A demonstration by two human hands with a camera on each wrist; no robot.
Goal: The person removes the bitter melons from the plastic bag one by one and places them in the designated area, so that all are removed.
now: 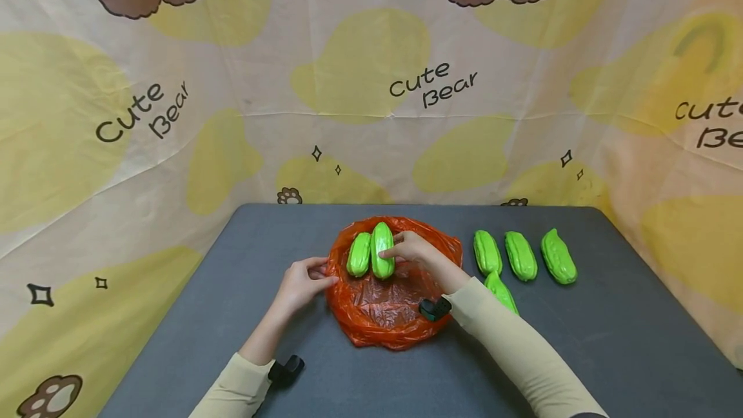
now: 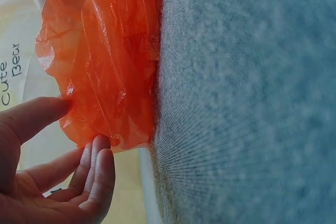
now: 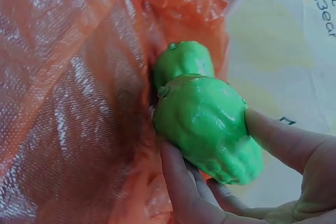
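Note:
A red plastic bag [image 1: 358, 321] lies opened out on the table. Inside it, toward the left, rests a bright green, lumpy gourd [image 1: 359, 255]. Right beside that one is a second green gourd [image 3: 202, 121], longer in the head view, with a small stem nub. My right hand [image 1: 413, 249] grips it between thumb and fingers over the bag. At the bag's left edge, my left hand [image 1: 302, 284] holds the rim, thumb and fingertips against the thin plastic [image 2: 105, 66].
Right of the bag lie more green gourds: three in a row, a left one [image 1: 487, 252], a middle one [image 1: 520, 256] and a right one [image 1: 559, 258]. Another gourd [image 1: 500, 292] is partly hidden by my right sleeve. A printed cloth [image 1: 360, 69] hangs behind the grey table [image 1: 278, 231].

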